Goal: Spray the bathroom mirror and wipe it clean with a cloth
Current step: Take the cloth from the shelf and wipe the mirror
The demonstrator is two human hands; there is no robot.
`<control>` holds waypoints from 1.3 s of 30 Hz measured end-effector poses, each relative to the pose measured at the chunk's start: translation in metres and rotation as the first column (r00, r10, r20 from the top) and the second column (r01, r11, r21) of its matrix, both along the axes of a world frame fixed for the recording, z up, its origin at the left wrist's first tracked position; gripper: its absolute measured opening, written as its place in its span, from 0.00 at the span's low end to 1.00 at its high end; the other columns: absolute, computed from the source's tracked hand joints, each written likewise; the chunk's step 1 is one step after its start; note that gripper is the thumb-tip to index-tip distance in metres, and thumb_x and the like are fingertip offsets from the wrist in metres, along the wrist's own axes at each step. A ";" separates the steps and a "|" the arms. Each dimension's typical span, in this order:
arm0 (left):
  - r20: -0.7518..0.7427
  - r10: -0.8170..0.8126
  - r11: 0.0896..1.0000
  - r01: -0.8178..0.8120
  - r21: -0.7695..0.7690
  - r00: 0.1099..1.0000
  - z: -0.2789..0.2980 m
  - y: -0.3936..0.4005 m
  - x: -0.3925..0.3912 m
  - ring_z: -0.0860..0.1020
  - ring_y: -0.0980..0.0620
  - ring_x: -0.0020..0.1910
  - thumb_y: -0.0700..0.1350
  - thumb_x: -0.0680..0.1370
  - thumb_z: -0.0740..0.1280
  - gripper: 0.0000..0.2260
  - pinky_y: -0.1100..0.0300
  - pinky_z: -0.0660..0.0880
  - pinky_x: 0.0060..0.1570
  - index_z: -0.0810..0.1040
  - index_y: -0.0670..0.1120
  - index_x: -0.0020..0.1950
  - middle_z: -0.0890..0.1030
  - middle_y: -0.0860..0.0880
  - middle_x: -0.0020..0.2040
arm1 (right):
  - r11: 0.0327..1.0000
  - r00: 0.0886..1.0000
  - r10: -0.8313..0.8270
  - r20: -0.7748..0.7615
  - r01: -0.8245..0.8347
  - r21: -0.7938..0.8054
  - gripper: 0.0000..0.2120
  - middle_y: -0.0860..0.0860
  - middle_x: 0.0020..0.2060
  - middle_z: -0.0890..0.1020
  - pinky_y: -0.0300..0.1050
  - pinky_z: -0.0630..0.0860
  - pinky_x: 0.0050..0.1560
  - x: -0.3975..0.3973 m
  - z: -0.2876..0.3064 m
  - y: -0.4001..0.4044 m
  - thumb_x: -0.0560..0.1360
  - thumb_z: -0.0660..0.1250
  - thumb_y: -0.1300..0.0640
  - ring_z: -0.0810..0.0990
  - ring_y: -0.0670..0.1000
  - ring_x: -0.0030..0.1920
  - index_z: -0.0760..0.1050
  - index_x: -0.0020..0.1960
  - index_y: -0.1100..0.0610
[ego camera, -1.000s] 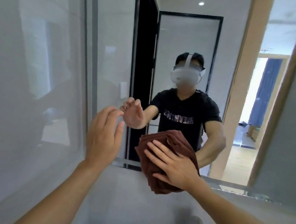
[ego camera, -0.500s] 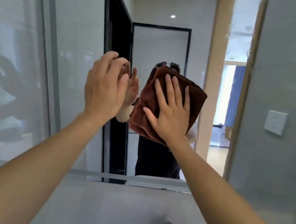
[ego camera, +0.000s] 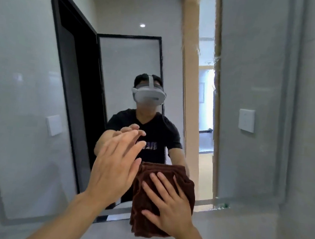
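Pressing the cloth (ego camera: 163, 199) with your flat, spread right hand (ego camera: 170, 208) at the mirror (ego camera: 119, 66)'s bottom edge, unwiped glass lies above; left hand (ego camera: 114, 169) open, empty.

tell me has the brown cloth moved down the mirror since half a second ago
Yes. The brown cloth has slid down to the mirror's bottom edge.

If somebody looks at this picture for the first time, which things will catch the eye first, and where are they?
First comes the brown cloth, low in the middle, pressed flat by the right hand over the bottom edge of the mirror. Just left of it, the left hand is raised with straight fingers and holds nothing. Above both, the mirror shows the person's reflection wearing a white headset.
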State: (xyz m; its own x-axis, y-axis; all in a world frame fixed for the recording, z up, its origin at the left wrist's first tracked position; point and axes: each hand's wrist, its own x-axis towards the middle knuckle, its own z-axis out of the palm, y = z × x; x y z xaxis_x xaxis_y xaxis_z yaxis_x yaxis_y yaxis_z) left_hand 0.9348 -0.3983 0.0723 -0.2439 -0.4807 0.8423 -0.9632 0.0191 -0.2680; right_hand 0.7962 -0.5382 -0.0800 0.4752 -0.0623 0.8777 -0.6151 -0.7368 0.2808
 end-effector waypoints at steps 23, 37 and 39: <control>0.142 -0.171 0.964 0.195 -0.179 0.975 0.067 -0.087 -0.108 0.71 0.41 0.69 0.46 0.81 0.63 0.16 0.44 0.68 0.66 0.75 0.45 0.68 0.72 0.42 0.72 | 0.990 0.929 -0.129 0.346 0.102 0.096 0.34 0.54 0.78 0.60 0.63 0.54 0.77 -0.069 0.008 -0.046 0.76 0.61 0.35 0.56 0.55 0.80 0.63 0.77 0.50; 0.256 -0.239 0.965 0.259 -0.043 0.936 0.017 -0.136 -0.155 0.71 0.41 0.71 0.45 0.80 0.62 0.15 0.46 0.64 0.71 0.77 0.45 0.66 0.74 0.42 0.71 | 0.866 0.646 -0.454 0.614 0.157 0.475 0.35 0.65 0.77 0.59 0.65 0.56 0.76 -0.192 -0.005 -0.123 0.81 0.51 0.38 0.56 0.63 0.78 0.62 0.76 0.65; 0.243 -0.250 0.963 0.267 -0.037 0.937 0.020 -0.131 -0.150 0.71 0.41 0.71 0.44 0.80 0.63 0.15 0.46 0.64 0.71 0.77 0.45 0.66 0.74 0.42 0.71 | 0.859 0.609 -0.475 0.635 0.164 0.485 0.35 0.64 0.77 0.60 0.67 0.57 0.74 -0.175 0.010 -0.114 0.82 0.50 0.38 0.57 0.63 0.78 0.63 0.75 0.66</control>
State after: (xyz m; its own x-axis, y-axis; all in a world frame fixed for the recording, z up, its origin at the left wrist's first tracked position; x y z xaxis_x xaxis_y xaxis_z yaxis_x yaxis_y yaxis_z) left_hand 0.7848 -0.5292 0.0919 -0.5460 -0.3180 0.7751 -0.8375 0.2329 -0.4943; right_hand 0.6208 -0.6520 -0.0699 -0.4013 -0.4473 0.7993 -0.7136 -0.3943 -0.5790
